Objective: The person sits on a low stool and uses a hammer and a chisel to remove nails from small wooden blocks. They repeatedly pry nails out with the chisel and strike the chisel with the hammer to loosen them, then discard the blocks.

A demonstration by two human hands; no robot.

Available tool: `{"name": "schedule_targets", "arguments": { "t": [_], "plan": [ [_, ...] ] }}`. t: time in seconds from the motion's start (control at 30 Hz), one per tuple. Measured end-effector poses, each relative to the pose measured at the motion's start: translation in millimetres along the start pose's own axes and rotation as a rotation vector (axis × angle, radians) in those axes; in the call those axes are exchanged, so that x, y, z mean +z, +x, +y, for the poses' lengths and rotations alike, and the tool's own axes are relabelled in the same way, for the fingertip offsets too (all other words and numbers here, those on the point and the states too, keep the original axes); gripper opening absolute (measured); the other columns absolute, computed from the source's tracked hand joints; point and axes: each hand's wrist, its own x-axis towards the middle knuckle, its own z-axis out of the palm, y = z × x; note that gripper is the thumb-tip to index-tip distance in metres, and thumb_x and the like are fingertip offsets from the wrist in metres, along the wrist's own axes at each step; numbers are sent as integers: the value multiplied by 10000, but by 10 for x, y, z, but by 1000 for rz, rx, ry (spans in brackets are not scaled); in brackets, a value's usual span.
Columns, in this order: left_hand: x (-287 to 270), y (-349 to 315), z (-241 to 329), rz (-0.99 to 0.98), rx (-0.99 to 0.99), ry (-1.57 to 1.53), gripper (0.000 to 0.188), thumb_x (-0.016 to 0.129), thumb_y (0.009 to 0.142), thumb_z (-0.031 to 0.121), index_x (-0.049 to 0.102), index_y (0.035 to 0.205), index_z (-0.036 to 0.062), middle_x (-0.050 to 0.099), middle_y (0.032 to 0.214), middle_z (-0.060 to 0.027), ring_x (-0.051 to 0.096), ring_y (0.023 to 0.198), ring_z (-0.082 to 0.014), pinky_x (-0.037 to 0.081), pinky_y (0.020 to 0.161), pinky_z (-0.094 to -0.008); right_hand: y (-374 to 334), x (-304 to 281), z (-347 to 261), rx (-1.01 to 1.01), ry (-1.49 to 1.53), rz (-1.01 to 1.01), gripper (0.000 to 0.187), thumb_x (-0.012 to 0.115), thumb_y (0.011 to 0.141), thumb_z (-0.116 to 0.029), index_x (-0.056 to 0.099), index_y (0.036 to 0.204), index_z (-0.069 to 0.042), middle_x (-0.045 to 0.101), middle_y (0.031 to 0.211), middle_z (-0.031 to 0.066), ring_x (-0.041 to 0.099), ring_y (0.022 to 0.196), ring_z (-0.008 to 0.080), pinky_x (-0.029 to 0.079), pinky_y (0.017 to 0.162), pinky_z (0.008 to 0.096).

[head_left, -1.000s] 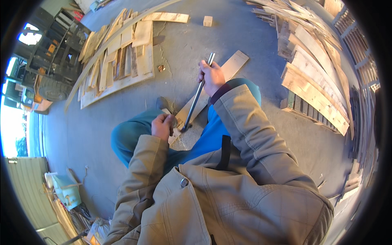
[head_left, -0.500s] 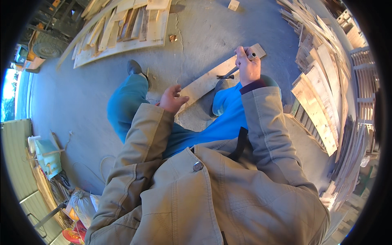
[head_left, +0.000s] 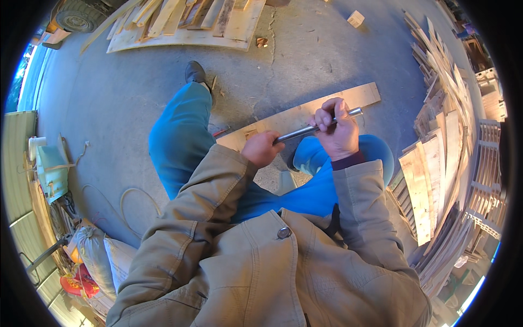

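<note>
A hammer point(head_left: 297, 134) with a bare metal tube handle is held slantwise between my hands, above the wooden plank. My left hand point(head_left: 261, 149) is closed round its lower left end, and the head is hidden there. My right hand point(head_left: 339, 133) has its fingers curled on the handle near the other end, palm turned up toward me. The tube's tip sticks out past that hand. Beneath, the pale plank point(head_left: 359, 95) lies slantwise on the floor between my feet. Near its left end sits a small wood piece point(head_left: 250, 134).
Stacked boards point(head_left: 185, 35) lie at the far left, with small wood scraps point(head_left: 262, 42) beside them. A block point(head_left: 356, 19) rests farther back. Piled planks point(head_left: 427, 180) line the right side. To the left are a hose point(head_left: 131, 199), a light green container point(head_left: 52, 173) and sacks point(head_left: 92, 248).
My left hand, open and empty before, has closed on the hammer's head end. The hammer has swung so its handle lies across between both hands. My view has shifted.
</note>
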Motion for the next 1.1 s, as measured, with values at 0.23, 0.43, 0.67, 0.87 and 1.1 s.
{"name": "schedule_targets", "arguments": {
  "t": [0.23,0.43,0.67,0.87,1.1],
  "plan": [
    [58,94,3,49,-82,109,194,653,942,234,688,1007,55,692,892,-207,665,901,-411,511,799,-515,59,-81,-320,-185,-602,278,173,686,964,-143,640,1045,3,614,823,68,616,785,176,501,800,320],
    [86,105,-94,108,-19,216,190,631,955,220,663,982,34,676,923,-229,640,909,-436,494,797,-523,-73,-40,-518,-597,-1982,143,449,792,821,-177,638,1222,-47,657,1192,120,622,1103,301,453,1018,434],
    [133,76,-33,33,-19,248,174,657,912,231,687,965,68,687,902,-208,656,890,-416,508,792,-517,-210,16,-22,73,-2290,-349,428,797,795,-288,637,1144,-98,701,998,129,659,1026,321,422,1021,489],
    [98,59,141,4,39,290,189,695,884,250,711,988,93,699,888,-179,679,867,-388,534,769,-491,-128,-47,173,211,-2344,-407,225,728,846,-229,656,1007,-88,714,861,146,697,865,374,523,738,510],
    [-851,-172,719,429,364,-160,395,782,865,169,673,1216,25,681,1106,-191,684,954,-302,533,873,-391,31,-125,-66,177,-2351,-45,174,709,873,-285,685,966,-140,729,892,126,697,884,371,531,723,494]
  ]
}}
